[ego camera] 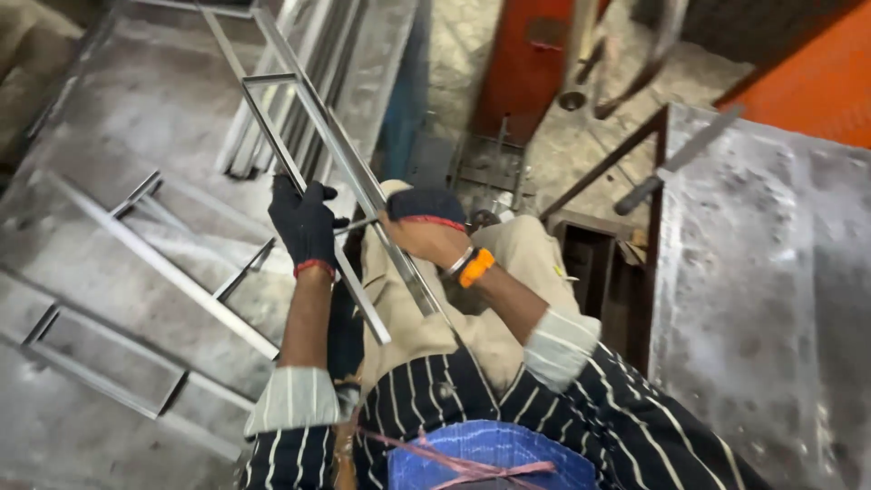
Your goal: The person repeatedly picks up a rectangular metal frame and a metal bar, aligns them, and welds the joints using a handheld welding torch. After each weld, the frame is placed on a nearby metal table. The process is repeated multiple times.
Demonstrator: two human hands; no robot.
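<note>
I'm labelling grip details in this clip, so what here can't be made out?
Head view:
- Left gloved hand on the ladder-like steel frame: fingertips hidden behind the rail.
- Right gloved hand: palm side hidden by its own back.
- Frame's far end: cut off by the top edge.
- Hanging tools: blurred.

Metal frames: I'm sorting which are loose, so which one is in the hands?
The ladder-like frame rising up the middle. The left hand and right hand, both gloved, grip its rails. The other frames lie flat at left.
</note>
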